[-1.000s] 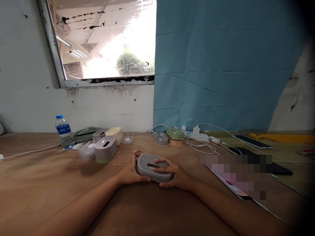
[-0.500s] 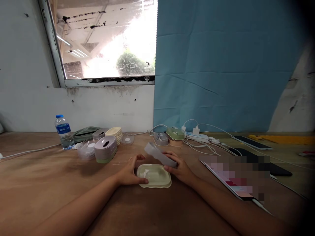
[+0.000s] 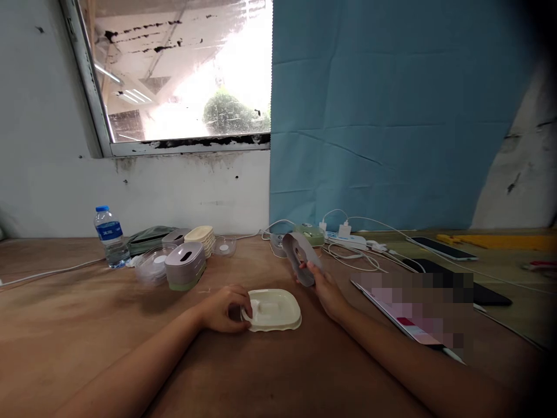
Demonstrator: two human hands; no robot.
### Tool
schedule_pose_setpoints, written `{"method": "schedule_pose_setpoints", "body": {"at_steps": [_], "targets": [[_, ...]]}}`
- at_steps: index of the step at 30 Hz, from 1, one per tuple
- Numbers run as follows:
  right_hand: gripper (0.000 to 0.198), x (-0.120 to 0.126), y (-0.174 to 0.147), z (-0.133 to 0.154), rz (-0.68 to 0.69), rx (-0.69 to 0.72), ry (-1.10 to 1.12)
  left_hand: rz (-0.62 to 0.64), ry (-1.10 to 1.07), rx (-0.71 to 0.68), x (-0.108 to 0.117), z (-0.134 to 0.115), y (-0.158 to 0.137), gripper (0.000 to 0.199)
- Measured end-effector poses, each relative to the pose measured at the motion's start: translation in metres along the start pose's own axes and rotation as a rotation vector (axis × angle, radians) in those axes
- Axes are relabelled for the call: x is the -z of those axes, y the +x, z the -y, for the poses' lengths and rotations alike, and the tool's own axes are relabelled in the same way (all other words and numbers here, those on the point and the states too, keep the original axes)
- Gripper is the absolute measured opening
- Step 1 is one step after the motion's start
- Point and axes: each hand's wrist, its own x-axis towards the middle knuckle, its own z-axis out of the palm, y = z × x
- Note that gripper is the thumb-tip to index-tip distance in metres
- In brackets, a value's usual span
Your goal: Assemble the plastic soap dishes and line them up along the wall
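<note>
- Surface: a brown wooden counter (image 3: 96, 325), bare in the foreground, with the other objects set toward its back and right.
- Room: a white wall (image 3: 195, 197) with scuffs and dark spots; a window (image 3: 183, 81) with a worn frame at upper left; a blue sheet (image 3: 383, 128) covering the wall to its right.
- Back left of the counter: a water bottle (image 3: 111, 235) standing upright, a nested lilac stack (image 3: 186, 260) and a cream stack (image 3: 201, 239).
- Right of the counter: a power strip (image 3: 350, 240) with white cords, a phone (image 3: 441, 248) and a tablet (image 3: 391, 316), partly blurred.
- Left hand (image 3: 224, 310): the fingers are bent, with the thumb apart from them, touching the left end of a pale tray (image 3: 278, 307); whether they pinch its rim cannot be told. The tray lies flat on the counter, between the forearms.
- Right hand (image 3: 328, 290): the fingers and thumb pinch a grey lid (image 3: 314, 251) near its lower end. The lid is raised and steeply tilted, beyond the tray's right side, apart from it.
</note>
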Motion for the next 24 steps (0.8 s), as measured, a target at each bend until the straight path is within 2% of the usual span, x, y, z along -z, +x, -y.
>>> {"method": "schedule_pose_setpoints", "body": {"at_steps": [7,13,24], "targets": [[0.031,0.001,0.001,-0.001,0.015,-0.03,0.074,-0.073,0.133,0.271,-0.005,-0.003,0.002,0.02],[0.032,0.0,0.0,0.001,0.025,-0.048,0.079,-0.153,0.157,0.441,-0.002,0.02,-0.001,0.018],[0.036,-0.002,0.0,-0.001,0.089,-0.045,0.054,-0.288,0.192,0.569,0.004,0.048,-0.01,0.016]]}}
